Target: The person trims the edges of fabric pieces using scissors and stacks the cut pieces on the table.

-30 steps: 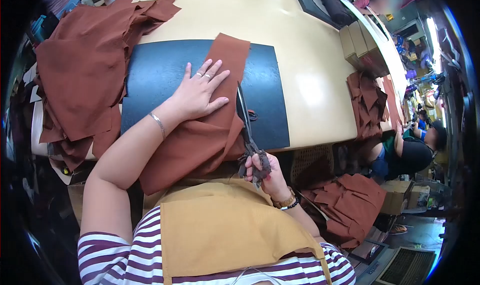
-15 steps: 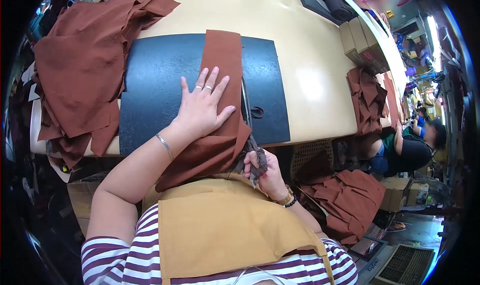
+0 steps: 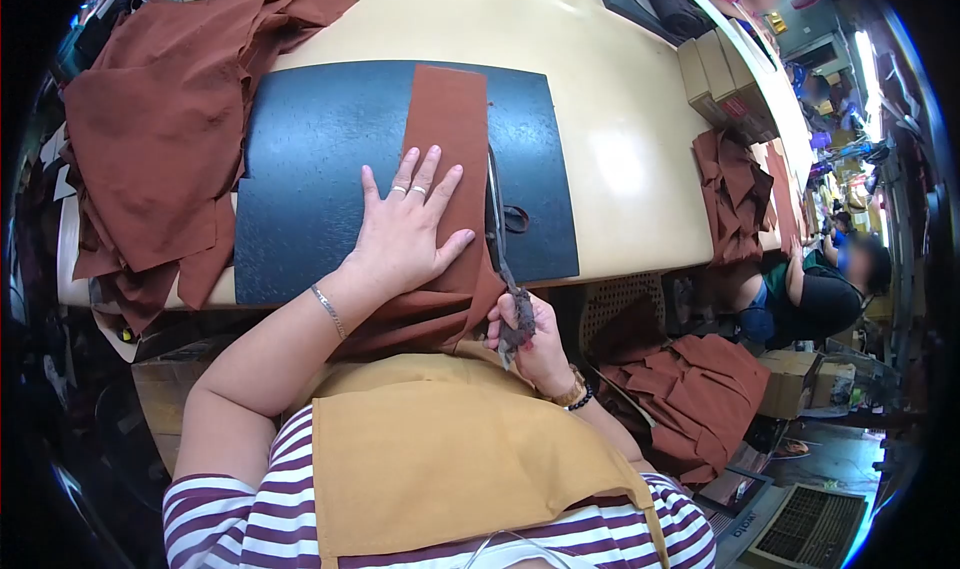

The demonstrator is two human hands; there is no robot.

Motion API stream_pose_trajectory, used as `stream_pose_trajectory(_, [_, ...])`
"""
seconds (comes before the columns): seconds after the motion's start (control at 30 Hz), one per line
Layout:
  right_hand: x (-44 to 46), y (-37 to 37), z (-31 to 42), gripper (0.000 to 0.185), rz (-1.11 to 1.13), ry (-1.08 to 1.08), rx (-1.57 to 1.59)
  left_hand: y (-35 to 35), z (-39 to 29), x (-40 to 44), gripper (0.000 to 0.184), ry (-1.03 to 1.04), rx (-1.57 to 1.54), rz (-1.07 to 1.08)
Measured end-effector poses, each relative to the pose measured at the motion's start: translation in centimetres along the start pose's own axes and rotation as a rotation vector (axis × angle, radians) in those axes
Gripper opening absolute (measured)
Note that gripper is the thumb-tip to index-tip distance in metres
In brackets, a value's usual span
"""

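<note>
A strip of reddish-brown cloth (image 3: 448, 109) lies on a dark cutting mat (image 3: 310, 149), its near part bunched over the table edge. My left hand (image 3: 405, 224) rests flat on this cloth with its fingers spread. Long scissors (image 3: 494, 209) lie along the cloth's right edge, their blades pointing away from me. My right hand (image 3: 533, 339) is closed round the scissors' handles, which are wrapped in dark, frayed material. Just right of the blades, a small dark loop (image 3: 516, 219) sits on the mat.
A large pile of brown cloth (image 3: 160, 149) covers the table's left side. Further right are cardboard boxes (image 3: 715, 79), another cloth pile (image 3: 735, 199) and cloth below the table edge (image 3: 690, 399). A person (image 3: 815, 294) is at the right.
The cloth strip has swung from a slant to nearly straight away from me and its bunched part has drawn in. My left hand has moved slightly nearer, still flat on the cloth.
</note>
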State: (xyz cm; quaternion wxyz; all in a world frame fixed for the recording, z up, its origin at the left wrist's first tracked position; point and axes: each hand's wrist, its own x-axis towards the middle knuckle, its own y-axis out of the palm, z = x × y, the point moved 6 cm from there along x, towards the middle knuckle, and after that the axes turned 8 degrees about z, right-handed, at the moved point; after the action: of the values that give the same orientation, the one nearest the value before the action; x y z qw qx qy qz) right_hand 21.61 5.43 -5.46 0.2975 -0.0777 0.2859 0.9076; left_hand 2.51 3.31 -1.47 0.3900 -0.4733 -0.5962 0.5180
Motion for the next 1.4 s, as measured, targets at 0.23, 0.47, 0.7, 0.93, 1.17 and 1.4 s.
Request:
stream_pose_trajectory(0.23, [0.4,0.4,0.5,0.019,-0.027,0.013,0.044,-0.1,-0.9,-1.1,0.071,0.033,-0.030,0.029])
stream_pose_trajectory(0.47, [0.6,0.1,-0.1,0.018,-0.025,-0.006,0.032,-0.1,-1.0,-1.4,0.071,0.030,-0.021,0.037])
stream_pose_trajectory(0.7, [0.1,-0.3,-0.3,0.018,-0.121,-0.114,0.123,-0.3,-1.0,-1.3,0.071,0.031,-0.033,0.033])
stream_pose_trajectory(0.93, [0.0,-1.0,0.3,0.030,-0.138,-0.121,0.152,-0.2,-0.8,-1.3,0.071,0.042,-0.048,0.008])
stream_pose_trajectory(1.17, [-0.2,-1.0,0.0,0.031,-0.088,-0.055,0.252,-0.4,-0.6,-1.1,0.061,0.052,-0.059,0.032])
stream_pose_trajectory(1.4, [-0.5,-1.1,0.6,0.030,-0.026,-0.109,0.220,-0.9,1.6,0.0,0.060,0.071,-0.049,0.029])
